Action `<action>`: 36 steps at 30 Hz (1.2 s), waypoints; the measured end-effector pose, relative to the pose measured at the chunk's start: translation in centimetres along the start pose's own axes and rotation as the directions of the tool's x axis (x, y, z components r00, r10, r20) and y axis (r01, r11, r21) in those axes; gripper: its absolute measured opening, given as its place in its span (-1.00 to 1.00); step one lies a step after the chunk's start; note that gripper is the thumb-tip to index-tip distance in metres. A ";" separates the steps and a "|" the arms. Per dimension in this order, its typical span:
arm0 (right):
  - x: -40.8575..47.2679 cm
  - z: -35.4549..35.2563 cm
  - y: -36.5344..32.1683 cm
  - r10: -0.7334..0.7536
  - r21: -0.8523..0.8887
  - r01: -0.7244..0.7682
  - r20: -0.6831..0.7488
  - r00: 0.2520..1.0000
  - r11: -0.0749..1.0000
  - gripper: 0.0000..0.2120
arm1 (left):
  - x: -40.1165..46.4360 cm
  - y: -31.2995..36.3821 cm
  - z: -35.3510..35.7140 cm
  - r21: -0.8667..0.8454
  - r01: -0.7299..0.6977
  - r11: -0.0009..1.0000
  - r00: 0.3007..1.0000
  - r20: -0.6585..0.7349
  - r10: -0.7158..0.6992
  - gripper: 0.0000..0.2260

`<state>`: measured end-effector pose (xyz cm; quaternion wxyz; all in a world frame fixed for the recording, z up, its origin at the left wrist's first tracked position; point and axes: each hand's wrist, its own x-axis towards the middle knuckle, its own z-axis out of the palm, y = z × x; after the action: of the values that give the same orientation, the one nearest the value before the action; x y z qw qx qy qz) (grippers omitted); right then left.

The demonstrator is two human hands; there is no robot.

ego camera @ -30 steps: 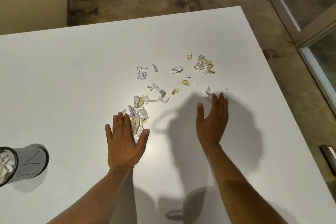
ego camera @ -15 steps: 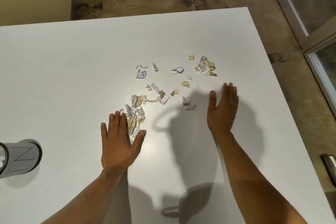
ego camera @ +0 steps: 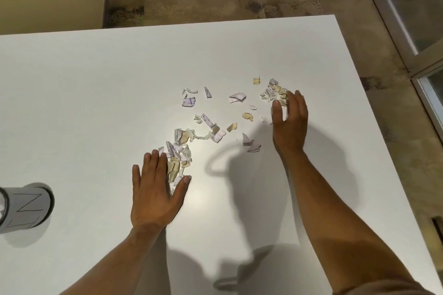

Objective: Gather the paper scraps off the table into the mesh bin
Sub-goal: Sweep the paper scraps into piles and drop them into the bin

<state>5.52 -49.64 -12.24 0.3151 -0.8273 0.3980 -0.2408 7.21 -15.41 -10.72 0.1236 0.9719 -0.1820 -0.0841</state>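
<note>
hands at the scraps

head view: the left hand [ego camera: 155, 195] lies flat on the white table [ego camera: 96, 103], fingers straight, holding nothing, against the near pile of paper scraps [ego camera: 182, 148]. the right hand [ego camera: 291, 122], fingers loosely spread, holds nothing beside the far right scraps. the bin [ego camera: 24, 208] lies at the left edge.

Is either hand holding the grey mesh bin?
No, the grey mesh bin stands alone at the table's left edge, apart from both hands.
</note>
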 end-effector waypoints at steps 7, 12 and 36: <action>3.8 1.4 0.2 -0.104 -0.132 0.133 0.206 0.973 0.982 -0.36 | 0.0 -0.1 0.1 -0.003 0.004 1.000 1.000 -0.001 -0.004 -0.25; 1.4 1.7 -1.0 -0.326 -0.179 0.423 0.402 0.856 0.888 -0.40 | 0.0 -0.1 0.0 -0.026 0.010 1.000 1.000 0.002 -0.010 -0.25; 0.1 4.1 -4.5 -0.408 0.032 0.488 0.599 0.689 0.872 -0.38 | -0.1 0.2 -0.3 -0.029 0.003 1.000 1.000 -0.012 -0.003 -0.26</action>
<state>10.48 -46.17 -11.85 0.2994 -0.9506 0.0808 -0.0158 7.16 -15.47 -10.38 0.1388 0.9707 -0.1785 -0.0813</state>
